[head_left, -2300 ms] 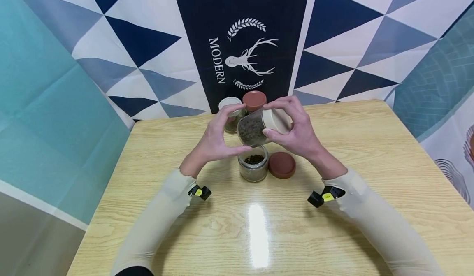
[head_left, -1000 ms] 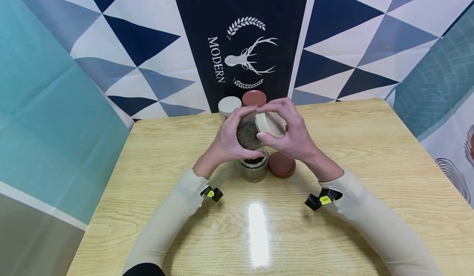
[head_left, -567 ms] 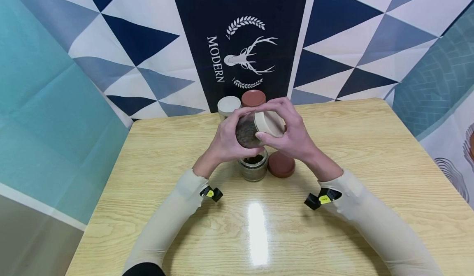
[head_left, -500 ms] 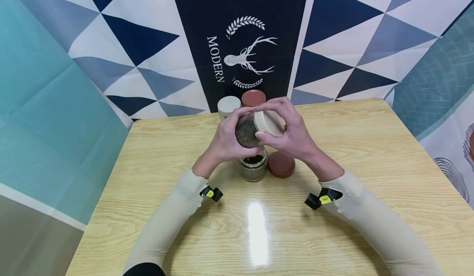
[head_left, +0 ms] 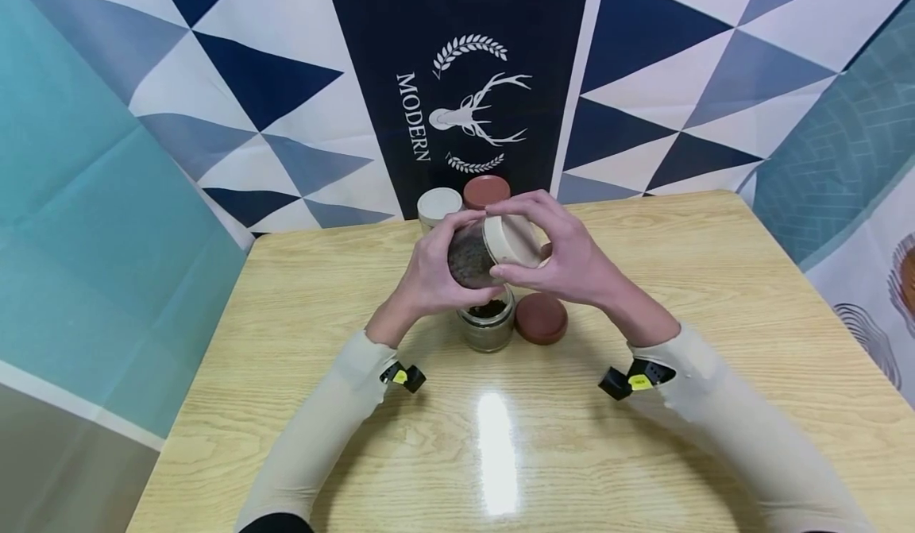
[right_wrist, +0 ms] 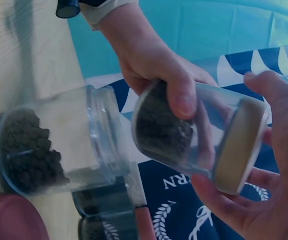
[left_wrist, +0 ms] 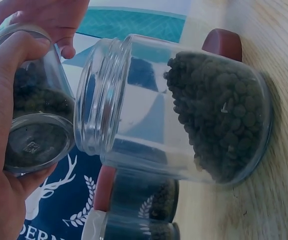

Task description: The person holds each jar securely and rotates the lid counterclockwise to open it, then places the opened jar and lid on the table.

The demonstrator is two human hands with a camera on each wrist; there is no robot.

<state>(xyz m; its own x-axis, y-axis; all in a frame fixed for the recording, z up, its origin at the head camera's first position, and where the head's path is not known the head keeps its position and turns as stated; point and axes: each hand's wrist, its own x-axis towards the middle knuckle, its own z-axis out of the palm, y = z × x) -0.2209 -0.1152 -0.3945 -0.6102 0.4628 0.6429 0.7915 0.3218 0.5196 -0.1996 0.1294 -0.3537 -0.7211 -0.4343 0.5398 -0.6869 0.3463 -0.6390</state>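
Observation:
A glass jar (head_left: pixel 469 256) of dark contents is held tilted over an uncapped jar. My left hand (head_left: pixel 429 272) grips its body, thumb below and fingers above. My right hand (head_left: pixel 565 255) spans its cream lid (head_left: pixel 511 241), fingers at the upper edge and thumb at the lower. In the right wrist view the lid (right_wrist: pixel 239 145) sits on the jar's mouth, between fingers and thumb. Beneath stands the uncapped jar (left_wrist: pixel 148 107), upright on the table, its lower part filled with dark, flattened pieces. A reddish-brown lid (head_left: pixel 541 318) lies just right of it.
Behind the hands, near the table's back edge, stand two more jars, one with a white lid (head_left: pixel 439 204), the other with a reddish lid (head_left: pixel 486 191). A patterned cloth (head_left: pixel 300 80) hangs behind the wooden table (head_left: pixel 322 438).
My left hand has moved right and closed further round the jar's body. Most recently my right hand has shifted its hold on the cream lid, its wrist swinging outward. The uncapped jar has stayed put.

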